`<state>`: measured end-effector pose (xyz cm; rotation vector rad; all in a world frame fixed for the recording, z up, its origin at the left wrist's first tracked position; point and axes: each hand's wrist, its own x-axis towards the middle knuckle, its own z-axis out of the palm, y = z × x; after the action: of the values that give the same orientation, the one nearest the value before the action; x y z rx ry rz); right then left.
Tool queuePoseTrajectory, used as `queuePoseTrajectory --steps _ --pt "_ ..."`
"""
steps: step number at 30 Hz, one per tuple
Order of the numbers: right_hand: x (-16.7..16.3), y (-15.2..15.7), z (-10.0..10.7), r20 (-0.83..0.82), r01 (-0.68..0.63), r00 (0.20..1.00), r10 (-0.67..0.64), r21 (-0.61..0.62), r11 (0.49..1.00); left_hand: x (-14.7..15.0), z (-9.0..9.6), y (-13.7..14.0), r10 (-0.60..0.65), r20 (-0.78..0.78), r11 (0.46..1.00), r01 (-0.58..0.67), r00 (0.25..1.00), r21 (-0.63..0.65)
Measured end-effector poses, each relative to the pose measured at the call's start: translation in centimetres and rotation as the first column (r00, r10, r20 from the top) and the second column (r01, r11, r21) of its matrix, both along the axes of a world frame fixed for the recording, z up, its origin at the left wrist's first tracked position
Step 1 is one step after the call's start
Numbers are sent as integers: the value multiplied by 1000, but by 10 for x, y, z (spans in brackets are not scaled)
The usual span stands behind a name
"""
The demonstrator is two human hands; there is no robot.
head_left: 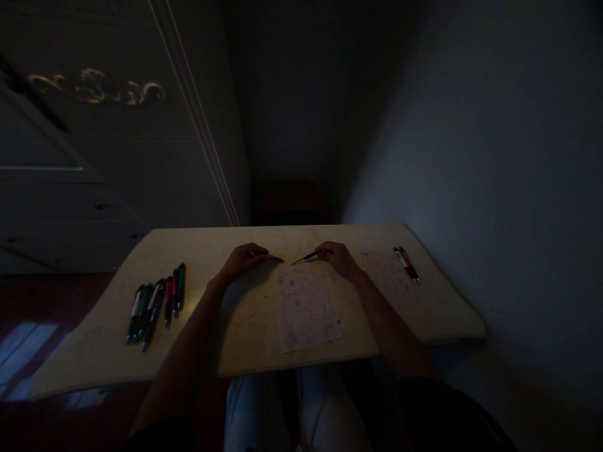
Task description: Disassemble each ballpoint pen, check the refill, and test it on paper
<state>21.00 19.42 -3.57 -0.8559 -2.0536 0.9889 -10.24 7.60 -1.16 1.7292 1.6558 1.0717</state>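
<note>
My left hand (242, 258) is closed around a pen part (273, 257), dark with a reddish end that points right. In my right hand (340, 256), the fingers pinch a thin dark pen part (307, 257), whose slender, paler tip points left and slightly down. The two ends are close together but apart, just above a sheet of paper (308, 307) covered in handwriting and scribbles. Dim light hides the finer detail of both parts.
On the left of the pale table (245, 339) lie several pens (149, 311) in dark, white and red colours. At the right, two pens (407, 265) rest by a second scribbled sheet (386, 279). A wall (509, 188) stands at right, a white cabinet (141, 163) at left.
</note>
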Motion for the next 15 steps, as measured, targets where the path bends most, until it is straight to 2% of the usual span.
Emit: queuePoseTrajectory --steps 3,5,9,15 --pt "0 -1 0 -6 -1 1000 1 -2 1000 -2 -5 3 34 -56 996 -29 998 80" --pt "-1 -1 -1 -7 -2 1000 2 -7 1000 -4 -7 5 13 -107 994 0 994 113" --pt "-3 -2 -3 -13 7 1000 -7 -17 1000 -5 -11 9 -52 -199 989 79 979 128" --pt "-6 -7 -1 -38 16 999 -18 -61 998 5 -9 8 -41 -264 988 79 964 133"
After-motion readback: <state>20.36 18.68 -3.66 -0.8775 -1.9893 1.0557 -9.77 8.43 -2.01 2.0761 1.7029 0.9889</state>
